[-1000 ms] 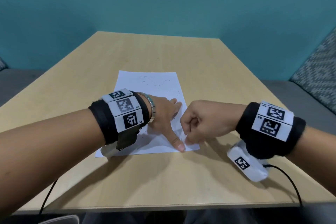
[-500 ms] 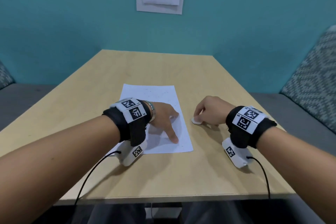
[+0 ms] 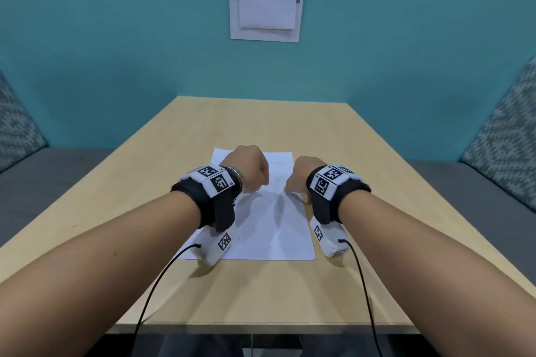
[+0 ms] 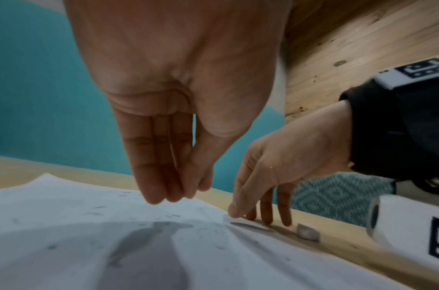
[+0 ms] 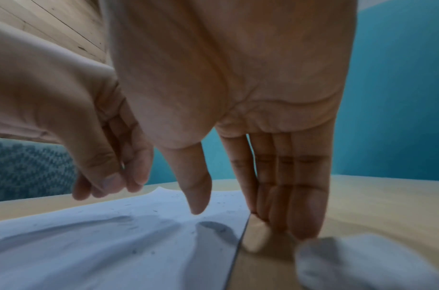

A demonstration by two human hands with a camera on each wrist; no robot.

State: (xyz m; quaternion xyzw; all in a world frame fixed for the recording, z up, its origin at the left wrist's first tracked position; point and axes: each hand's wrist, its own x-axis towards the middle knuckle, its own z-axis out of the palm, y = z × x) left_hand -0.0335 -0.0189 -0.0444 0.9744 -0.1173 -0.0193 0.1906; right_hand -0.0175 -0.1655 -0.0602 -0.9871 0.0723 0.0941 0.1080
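Observation:
A white sheet of paper (image 3: 269,226) with faint pencil marks lies on the wooden table (image 3: 362,182). My left hand (image 3: 249,165) hovers over its upper part, fingers (image 4: 151,176) hanging straight down with the thumb close beside them, holding nothing. My right hand (image 3: 298,177) is at the sheet's right edge. Its straight fingers (image 5: 300,196) touch the table just off the paper (image 5: 89,245), and its thumb points down over the sheet. A small white eraser (image 4: 307,233) lies loose on the table beside the right hand (image 4: 260,213), blurred and close in the right wrist view (image 5: 362,261).
A teal wall stands behind the table, with a white panel (image 3: 266,6) on it. Grey benches with patterned cushions (image 3: 507,139) flank the table on both sides. Black cables run from both wrist cameras over the table's near edge.
The left hand has lifted off the paper and its fingers now hang down. The right hand has let go of the eraser and moved to the paper's right edge. The head view has tilted up.

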